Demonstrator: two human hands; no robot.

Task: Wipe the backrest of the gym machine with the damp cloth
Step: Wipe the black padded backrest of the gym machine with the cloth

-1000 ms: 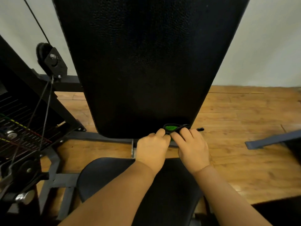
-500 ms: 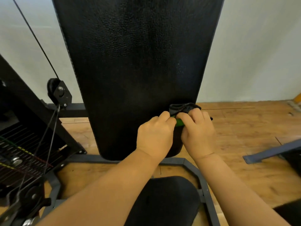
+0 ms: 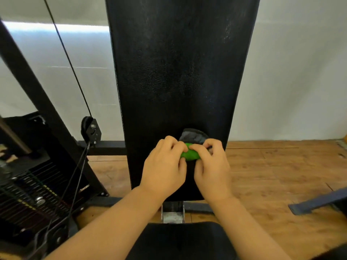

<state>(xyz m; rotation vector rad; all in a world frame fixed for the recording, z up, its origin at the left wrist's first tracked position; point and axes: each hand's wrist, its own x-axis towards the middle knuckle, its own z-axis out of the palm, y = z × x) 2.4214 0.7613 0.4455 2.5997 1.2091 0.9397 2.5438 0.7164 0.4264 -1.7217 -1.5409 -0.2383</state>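
Note:
The tall black padded backrest (image 3: pixel 180 72) fills the centre of the head view and stands upright. Low on it, right of centre, a dark grey cloth with a green patch (image 3: pixel 193 139) is pressed against the pad. My left hand (image 3: pixel 163 169) pinches the cloth's green part from the left. My right hand (image 3: pixel 212 169) grips it from the right, fingers curled over it. Most of the cloth is hidden under my fingers. Streaks show on the pad's upper right.
The black seat (image 3: pixel 180 241) lies below my forearms. A weight stack (image 3: pixel 33 199), a black frame post, a pulley (image 3: pixel 91 131) and a cable (image 3: pixel 65 53) stand at the left. Wooden floor (image 3: pixel 281 175) spreads to the right, with a dark bar (image 3: pixel 317 202) lying on it.
Both hands have travelled up the backrest from its bottom edge with the cloth between them. More green fabric shows now, and the cloth is bunched higher.

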